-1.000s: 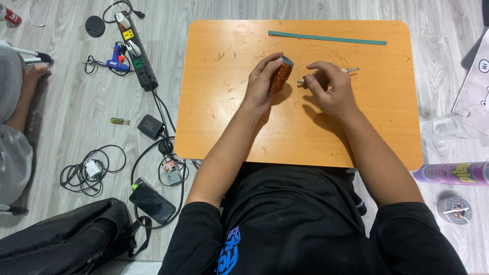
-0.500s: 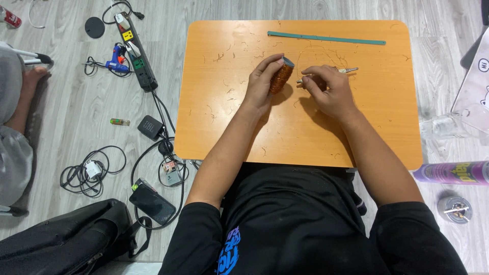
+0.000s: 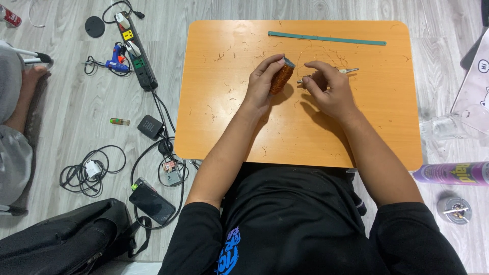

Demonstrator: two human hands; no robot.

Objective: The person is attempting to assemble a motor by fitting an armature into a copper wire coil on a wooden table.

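My left hand (image 3: 264, 81) grips a spool of copper wire (image 3: 281, 77) over the middle of the orange table (image 3: 229, 127). Just to the right of it, my right hand (image 3: 328, 87) pinches a thin strand of wire near a small metal tool (image 3: 350, 71) that pokes out from behind its fingers. The two hands are a few centimetres apart. A fine wire loop arcs faintly above the right hand. A long teal strip (image 3: 326, 38) lies flat near the table's far edge.
Short wire scraps litter the tabletop. On the floor to the left lie a power strip (image 3: 135, 51), a blue glue gun (image 3: 117, 64), chargers, cables, a phone (image 3: 151, 200) and a black bag (image 3: 61, 242). Another person's leg (image 3: 23, 97) is at far left. A purple spray can (image 3: 451, 173) lies at right.
The spool in my left hand has tilted slightly and my right-hand fingers have shifted along the wire. Both hands stay in nearly the same place.
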